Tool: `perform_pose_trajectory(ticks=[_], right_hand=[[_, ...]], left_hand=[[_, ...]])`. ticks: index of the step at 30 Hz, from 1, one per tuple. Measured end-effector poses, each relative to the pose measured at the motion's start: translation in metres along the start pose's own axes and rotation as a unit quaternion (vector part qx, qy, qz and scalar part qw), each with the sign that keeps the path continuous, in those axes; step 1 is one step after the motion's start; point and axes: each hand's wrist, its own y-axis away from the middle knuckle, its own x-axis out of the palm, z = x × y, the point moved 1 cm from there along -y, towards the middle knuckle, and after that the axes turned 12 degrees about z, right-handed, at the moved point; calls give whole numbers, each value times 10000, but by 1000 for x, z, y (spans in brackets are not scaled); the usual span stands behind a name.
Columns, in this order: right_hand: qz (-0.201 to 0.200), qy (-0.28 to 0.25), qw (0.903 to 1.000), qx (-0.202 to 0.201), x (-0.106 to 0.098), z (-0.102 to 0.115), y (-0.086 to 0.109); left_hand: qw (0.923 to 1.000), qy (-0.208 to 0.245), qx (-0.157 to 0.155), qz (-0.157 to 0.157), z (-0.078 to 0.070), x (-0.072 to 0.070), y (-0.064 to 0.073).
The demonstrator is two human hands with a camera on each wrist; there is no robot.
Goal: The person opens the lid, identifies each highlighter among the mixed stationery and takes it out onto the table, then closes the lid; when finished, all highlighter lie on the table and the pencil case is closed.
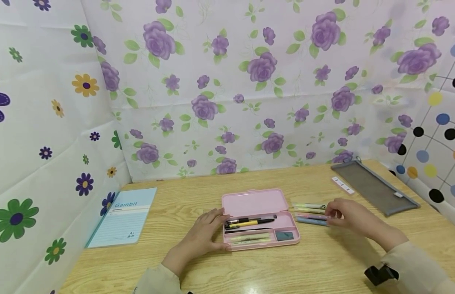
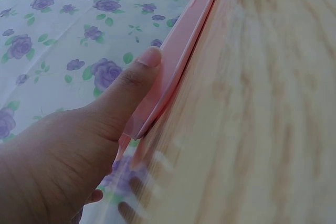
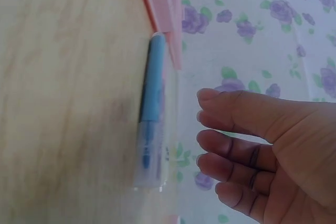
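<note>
A pink pencil case (image 1: pixel 254 203) lies with its lid raised at mid-table. My left hand (image 1: pixel 199 232) grips its left end; in the left wrist view the thumb (image 2: pixel 134 77) presses the front wall. Inside are dark pens, a yellow and black pen (image 1: pixel 245 223), pale yellow sticks (image 1: pixel 251 239) and a grey-green block (image 1: pixel 285 235). Beside the case lie a blue highlighter (image 1: pixel 311 221), a pink pen (image 1: pixel 309 216) and yellowish pens (image 1: pixel 309 206). My right hand (image 1: pixel 354 220) hovers by their right ends, fingers loosely bent; the right wrist view shows nothing between them.
To the left lies a light-blue notebook (image 1: pixel 126 218). A grey mesh zip pouch (image 1: pixel 376 187) lies at the back right, with a small white strip (image 1: pixel 342 185) beside it. Flowered cloth (image 1: pixel 242 98) rises behind the wooden table (image 1: pixel 183 200).
</note>
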Motion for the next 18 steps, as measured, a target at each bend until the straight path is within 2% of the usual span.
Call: perform_pose_trajectory(ticks=[4,13,18], right_hand=[[-13,-37,10000,-91,-6,6,-2],[-97,347,9992,-146,-20,27,-16],[44,188,9994,-287,-23,43,-24]], left_hand=[[10000,-5,10,-2,0,0,0],[10000,15,24,-23,0,0,0],[10000,12,47,-50,0,0,1]])
